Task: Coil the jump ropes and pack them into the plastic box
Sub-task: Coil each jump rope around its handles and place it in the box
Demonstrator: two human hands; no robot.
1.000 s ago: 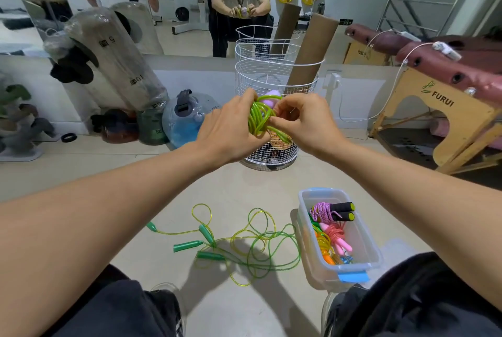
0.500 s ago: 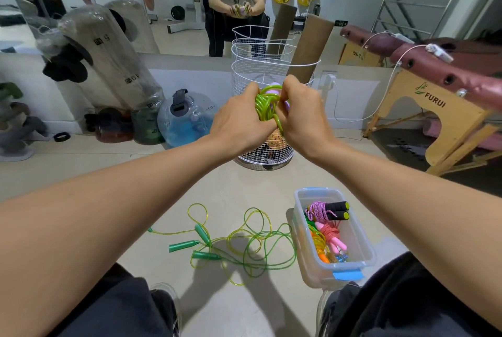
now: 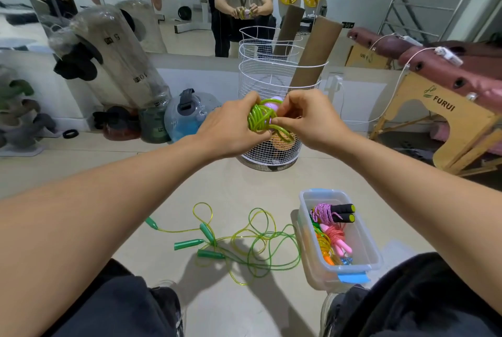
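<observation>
Below the grip and nearest me, on the floor, sits the plastic box (image 3: 364, 244), lid off, already holding coiled ropes. I count a pink-purple cord bundle with two black handles (image 3: 343, 211), a pink rope (image 3: 336, 239), and orange, green and blue bits beneath that I cannot separate into a sure number; at least three ropes packed, by my judgement.

Left of the box, also below the grip, loose ropes (image 3: 252, 249) lie tangled on the floor: four green handles visible, so I read two ropes, one yellowish cord and one green, both uncoiled.

At the grip itself: left hand (image 3: 231, 130) clenched round a green rope bundle (image 3: 260, 119), fingers curled over the coils; right hand (image 3: 309, 119) pinching a loop at the bundle's right side. A lilac handle (image 3: 273, 100) shows at the top. One rope in hand, coil nearly finished, not yet boxed.

Beyond the grip, a white wire basket (image 3: 271, 76) holds one cardboard tube.

Tally: roughly three packed, one in hand, two left.
</observation>
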